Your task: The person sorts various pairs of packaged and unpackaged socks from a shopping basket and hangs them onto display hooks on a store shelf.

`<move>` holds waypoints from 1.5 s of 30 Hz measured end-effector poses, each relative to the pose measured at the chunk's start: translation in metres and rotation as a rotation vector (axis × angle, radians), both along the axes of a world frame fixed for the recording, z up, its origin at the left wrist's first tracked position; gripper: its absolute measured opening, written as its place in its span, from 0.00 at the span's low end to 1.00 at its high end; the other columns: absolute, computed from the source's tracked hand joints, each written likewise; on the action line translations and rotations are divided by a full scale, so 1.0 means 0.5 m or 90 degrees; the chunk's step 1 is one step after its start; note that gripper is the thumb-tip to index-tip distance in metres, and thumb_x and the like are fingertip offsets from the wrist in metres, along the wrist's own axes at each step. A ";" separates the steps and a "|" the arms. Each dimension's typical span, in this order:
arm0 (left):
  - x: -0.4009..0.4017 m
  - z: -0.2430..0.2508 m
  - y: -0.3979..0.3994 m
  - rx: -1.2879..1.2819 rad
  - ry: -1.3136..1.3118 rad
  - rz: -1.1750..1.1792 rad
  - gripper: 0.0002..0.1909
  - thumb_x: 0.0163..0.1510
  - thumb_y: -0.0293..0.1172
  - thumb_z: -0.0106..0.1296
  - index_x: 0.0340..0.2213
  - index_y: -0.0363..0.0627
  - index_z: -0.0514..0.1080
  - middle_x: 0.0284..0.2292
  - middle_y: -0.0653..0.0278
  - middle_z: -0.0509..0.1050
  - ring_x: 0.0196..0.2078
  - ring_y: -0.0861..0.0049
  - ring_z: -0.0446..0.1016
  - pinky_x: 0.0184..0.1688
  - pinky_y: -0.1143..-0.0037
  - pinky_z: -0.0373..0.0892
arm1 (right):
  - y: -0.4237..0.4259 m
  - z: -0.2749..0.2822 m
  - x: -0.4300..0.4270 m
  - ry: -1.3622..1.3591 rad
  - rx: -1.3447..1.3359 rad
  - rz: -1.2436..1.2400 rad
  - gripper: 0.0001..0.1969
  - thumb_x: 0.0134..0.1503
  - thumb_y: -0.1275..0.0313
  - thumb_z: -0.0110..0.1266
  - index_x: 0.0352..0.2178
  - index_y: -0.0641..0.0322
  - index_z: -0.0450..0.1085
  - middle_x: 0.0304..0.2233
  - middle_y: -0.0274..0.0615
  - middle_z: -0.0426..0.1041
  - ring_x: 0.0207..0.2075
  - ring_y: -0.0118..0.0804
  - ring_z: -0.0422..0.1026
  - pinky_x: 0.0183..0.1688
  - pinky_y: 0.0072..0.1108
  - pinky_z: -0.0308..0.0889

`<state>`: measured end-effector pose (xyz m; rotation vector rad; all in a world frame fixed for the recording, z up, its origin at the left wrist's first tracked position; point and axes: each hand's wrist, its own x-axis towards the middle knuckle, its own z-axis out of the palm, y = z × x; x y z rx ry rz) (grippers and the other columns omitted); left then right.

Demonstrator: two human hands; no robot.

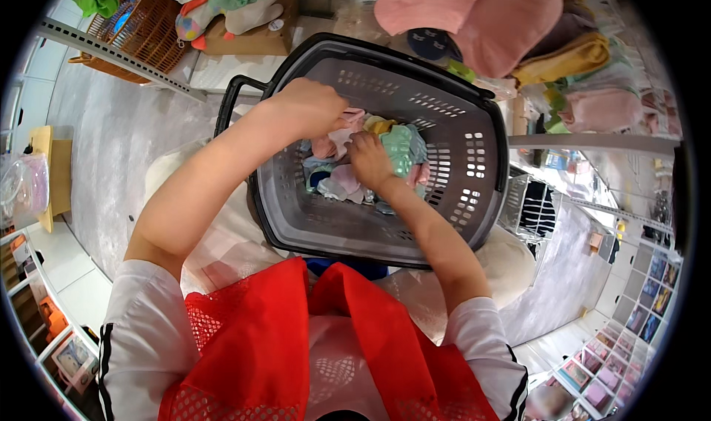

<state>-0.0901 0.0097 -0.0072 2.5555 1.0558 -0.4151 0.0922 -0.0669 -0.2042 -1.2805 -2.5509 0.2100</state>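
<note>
A grey plastic shopping basket (361,235) with a black rim rests in front of my body, over my lap. Small folded cloth items in pink, white, blue and yellow lie in a heap at its bottom, with a mint green piece (397,146) on the right. My left hand (316,107) reaches in over the left side, its fingers closed at a light pink cloth item (353,118). Close beside it, my right hand (369,159) is down on the heap with curled fingers touching the cloth. Its fingertips are partly hidden, so its grip is unclear.
Beyond the basket, a shelf holds large pink cloth pieces (472,15) and a folded mustard cloth (566,59). A wicker basket (161,38) and a plush toy by a cardboard box (250,38) stand at upper left. A metal shelf rail (594,143) runs along the right.
</note>
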 end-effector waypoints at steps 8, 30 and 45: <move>0.034 -0.024 0.022 0.033 -0.108 -0.006 0.13 0.45 0.38 0.49 0.31 0.43 0.69 0.29 0.60 0.71 0.33 0.65 0.71 0.36 0.69 0.65 | 0.040 -0.144 -0.156 -0.150 -0.058 -0.036 0.17 0.51 0.69 0.40 0.43 0.58 0.64 0.49 0.38 0.60 0.53 0.45 0.54 0.56 0.46 0.42; 0.013 -0.018 0.016 0.045 -0.115 -0.021 0.11 0.46 0.35 0.50 0.28 0.40 0.69 0.26 0.60 0.71 0.32 0.65 0.72 0.35 0.70 0.65 | -0.002 -0.003 0.180 -0.557 -0.610 0.032 0.17 0.39 0.61 0.57 0.30 0.60 0.72 0.33 0.44 0.73 0.37 0.43 0.72 0.37 0.30 0.67; 0.020 -0.028 0.026 0.076 -0.133 -0.030 0.12 0.46 0.37 0.50 0.28 0.40 0.69 0.25 0.60 0.71 0.31 0.65 0.71 0.35 0.71 0.65 | -0.103 -0.420 -0.031 -0.307 -0.179 -0.216 0.22 0.52 0.54 0.38 0.41 0.54 0.68 0.43 0.41 0.67 0.48 0.45 0.63 0.54 0.36 0.47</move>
